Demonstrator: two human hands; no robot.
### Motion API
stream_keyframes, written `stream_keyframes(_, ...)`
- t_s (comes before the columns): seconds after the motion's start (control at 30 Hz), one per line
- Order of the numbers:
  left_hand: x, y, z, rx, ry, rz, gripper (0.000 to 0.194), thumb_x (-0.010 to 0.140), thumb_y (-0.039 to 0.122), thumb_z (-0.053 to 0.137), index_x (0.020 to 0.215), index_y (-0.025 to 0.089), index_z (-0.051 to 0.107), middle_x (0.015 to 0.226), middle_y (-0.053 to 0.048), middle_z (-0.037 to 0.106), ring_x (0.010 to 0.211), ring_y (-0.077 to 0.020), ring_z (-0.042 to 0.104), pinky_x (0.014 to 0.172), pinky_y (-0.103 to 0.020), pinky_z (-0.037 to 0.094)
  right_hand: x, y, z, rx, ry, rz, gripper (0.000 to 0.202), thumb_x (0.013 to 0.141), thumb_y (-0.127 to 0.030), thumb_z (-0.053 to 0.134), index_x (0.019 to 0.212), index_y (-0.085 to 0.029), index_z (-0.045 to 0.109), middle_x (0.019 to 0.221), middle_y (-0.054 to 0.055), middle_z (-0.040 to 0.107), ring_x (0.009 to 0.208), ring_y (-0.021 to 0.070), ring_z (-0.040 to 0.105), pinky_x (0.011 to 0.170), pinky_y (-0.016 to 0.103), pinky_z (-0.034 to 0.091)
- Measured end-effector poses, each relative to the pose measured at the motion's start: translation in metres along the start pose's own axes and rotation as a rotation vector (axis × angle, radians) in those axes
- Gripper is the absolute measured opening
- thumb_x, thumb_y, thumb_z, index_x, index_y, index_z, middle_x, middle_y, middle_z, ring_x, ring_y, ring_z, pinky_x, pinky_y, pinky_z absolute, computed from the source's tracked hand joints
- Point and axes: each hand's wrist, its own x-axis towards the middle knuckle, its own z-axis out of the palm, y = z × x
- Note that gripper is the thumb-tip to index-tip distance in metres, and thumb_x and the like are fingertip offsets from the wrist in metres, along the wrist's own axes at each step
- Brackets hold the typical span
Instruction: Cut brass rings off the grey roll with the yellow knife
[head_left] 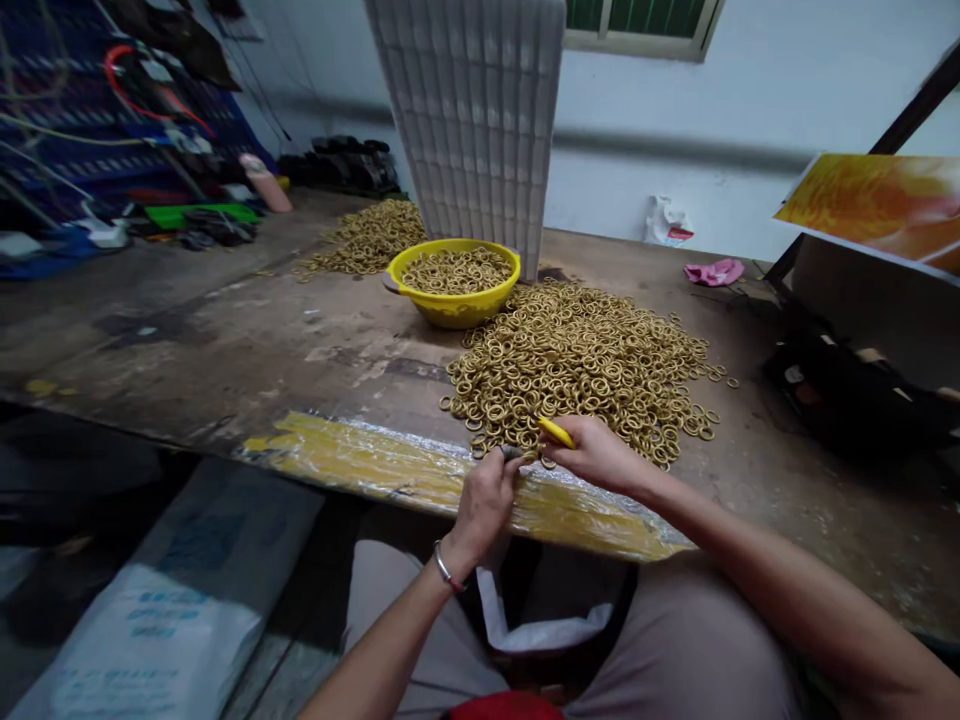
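Brass-coloured rings (pixel 592 350) lie in a large heap on the worktable. At the heap's near edge, my right hand (pixel 596 455) is closed around a yellow-handled tool (pixel 556 432); the tool's tip is too small to make out. Just left of it, my left hand (pixel 487 495) pinches a ring (pixel 529 456), with something dark at the fingertips. Both hands nearly touch, above yellow tape (pixel 420 468) along the table's front edge. A yellow basin (pixel 457 305) full of similar rings stands behind the heap.
A smaller ring pile (pixel 375 235) lies behind the basin, beside a tall grey ribbed panel (pixel 480 120). At the right are a pink cloth (pixel 714 272) and a dark bag (pixel 855 400). A pink bottle (pixel 266 183) stands back left. A white sack (pixel 172 600) lies below the table.
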Motion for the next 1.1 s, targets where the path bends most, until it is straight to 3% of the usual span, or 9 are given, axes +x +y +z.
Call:
stream_keyframes(0.1,-0.003,0.008,-0.009,-0.313,-0.041,-0.203,0.026,0.093,0.034,0.046,0.072,0.02,0.05,0.062,0.0,0.059,0.054,-0.0137,0.055,0.053,-0.024,0.041,0.007,0.004,0.006,0.062,0.003,0.042,0.009,0.08,-0.023,0.056,0.077,-0.016,0.062,0.069,-0.002,0.055,0.061,0.0097,0.046,0.058,0.021,0.035)
stream_keyframes(0.2,-0.006,0.021,-0.01,-0.712,-0.117,-0.417,0.025,0.089,0.039,0.05,0.077,0.018,0.053,0.063,0.001,0.06,0.049,-0.0107,0.053,0.046,-0.02,0.039,-0.003,0.016,0.011,0.238,-0.067,0.152,0.019,0.084,-0.034,0.056,0.081,-0.016,0.061,0.06,-0.005,0.049,0.051,0.0076,0.04,0.05,0.02,0.031)
stream_keyframes(0.33,-0.009,0.038,-0.003,-0.923,-0.137,-0.521,0.027,0.084,0.043,0.055,0.08,0.017,0.053,0.065,0.001,0.061,0.047,-0.0088,0.052,0.04,-0.017,0.036,-0.017,0.017,0.007,0.356,-0.153,0.314,0.024,0.08,-0.041,0.059,0.073,-0.018,0.054,0.048,-0.009,0.039,0.041,0.006,0.033,0.041,0.019,0.024)
stream_keyframes(0.43,-0.013,0.04,0.001,-0.85,-0.109,-0.469,0.026,0.087,0.043,0.052,0.081,0.018,0.053,0.068,-0.001,0.063,0.05,-0.0115,0.055,0.043,-0.02,0.04,-0.018,0.009,0.002,0.346,-0.147,0.361,0.022,0.078,-0.037,0.059,0.07,-0.018,0.053,0.046,-0.009,0.04,0.039,0.005,0.032,0.04,0.019,0.024)
stream_keyframes(0.6,-0.024,0.029,0.0,-0.359,0.071,-0.107,0.024,0.088,0.036,0.052,0.071,0.02,0.054,0.065,-0.004,0.059,0.062,-0.0177,0.057,0.061,-0.029,0.045,-0.016,0.007,0.004,0.408,-0.079,0.403,0.023,0.077,-0.037,0.056,0.066,-0.02,0.046,0.045,-0.009,0.039,0.038,0.0052,0.031,0.039,0.019,0.024)
stream_keyframes(0.7,-0.023,0.026,-0.004,-0.369,0.024,-0.062,0.024,0.088,0.033,0.052,0.068,0.019,0.053,0.067,-0.003,0.057,0.065,-0.0172,0.055,0.064,-0.029,0.044,-0.017,0.015,0.007,0.39,-0.069,0.375,0.024,0.078,-0.04,0.055,0.068,-0.02,0.046,0.046,-0.009,0.038,0.04,0.006,0.031,0.041,0.02,0.024)
stream_keyframes(0.8,-0.016,0.031,-0.01,-0.669,-0.11,-0.242,0.021,0.088,0.038,0.056,0.084,0.017,0.058,0.073,-0.003,0.06,0.064,-0.0144,0.056,0.058,-0.024,0.044,-0.017,0.021,0.006,0.305,-0.069,0.267,0.026,0.08,-0.041,0.054,0.069,-0.019,0.049,0.051,-0.007,0.038,0.046,0.0066,0.031,0.045,0.021,0.024)
stream_keyframes(0.93,-0.008,0.037,-0.015,-1.175,-0.283,-0.569,0.04,0.083,0.053,0.062,0.094,0.014,0.058,0.067,-0.001,0.061,0.05,-0.0094,0.053,0.045,-0.018,0.041,-0.019,0.021,0.001,0.236,-0.08,0.122,0.027,0.084,-0.041,0.053,0.07,-0.018,0.052,0.06,-0.005,0.04,0.056,0.0084,0.033,0.052,0.021,0.029)
stream_keyframes(1.1,-0.008,0.044,-0.021,-1.487,-0.365,-0.67,0.038,0.073,0.04,0.079,0.095,0.014,0.062,0.083,-0.005,0.067,0.066,-0.0126,0.064,0.051,-0.018,0.049,-0.023,0.011,-0.001,0.231,-0.14,0.056,0.027,0.088,-0.041,0.052,0.075,-0.017,0.055,0.069,-0.001,0.05,0.066,0.0113,0.042,0.062,0.023,0.036)
